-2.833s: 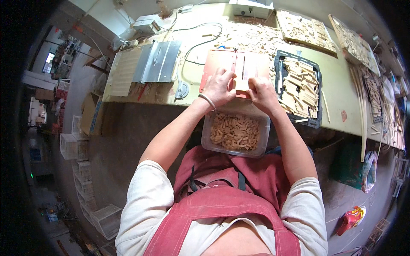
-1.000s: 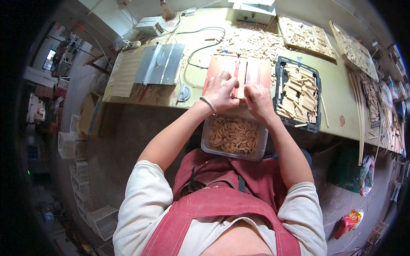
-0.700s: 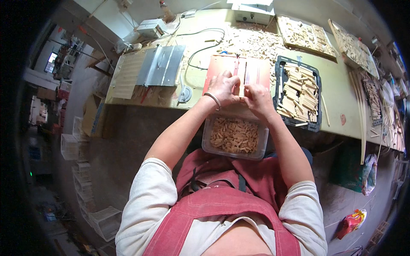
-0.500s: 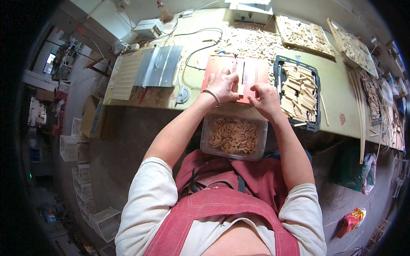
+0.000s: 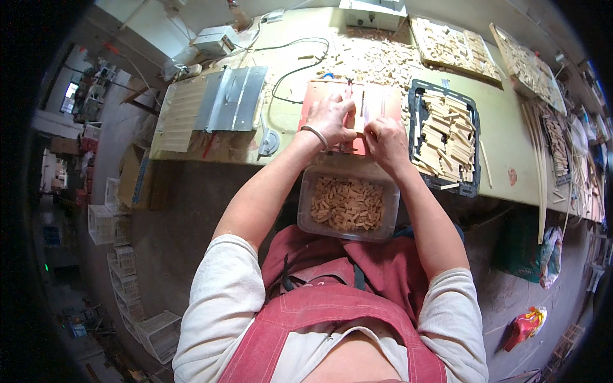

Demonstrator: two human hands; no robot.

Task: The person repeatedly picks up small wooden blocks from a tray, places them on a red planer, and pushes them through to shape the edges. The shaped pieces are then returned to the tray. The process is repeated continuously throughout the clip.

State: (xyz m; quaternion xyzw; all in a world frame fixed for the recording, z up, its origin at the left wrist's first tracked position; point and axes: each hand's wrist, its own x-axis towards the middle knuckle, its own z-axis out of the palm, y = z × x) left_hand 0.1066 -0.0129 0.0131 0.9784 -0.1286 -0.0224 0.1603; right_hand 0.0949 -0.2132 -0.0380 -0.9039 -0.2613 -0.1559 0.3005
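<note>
On the bench in front of me lies a red plate (image 5: 387, 101) with a dark lengthwise slot, like a small saw table. My left hand (image 5: 332, 120) rests on its left half, with thumb and fingers closed around a short pale wood piece (image 5: 359, 124) beside the slot. My right hand (image 5: 387, 142) is at the plate's near right, its fingers pinched together close against that piece. What the right fingertips hold is hidden. Below the plate's near edge, a clear plastic bin (image 5: 304, 214) holds many small cut wood pieces (image 5: 348, 203).
A black crate (image 5: 474, 143) of wood strips stands to the right. Loose wood bits (image 5: 377, 57) cover the bench behind the plate. At left are a grey metal plate (image 5: 237, 99) and a cable (image 5: 281, 80). Boards of wood pieces (image 5: 450, 48) lie at the back right.
My right hand has moved left and closed its fingers beside the wood piece. My left hand stays on the plate, and the wood piece sits slightly farther from me.
</note>
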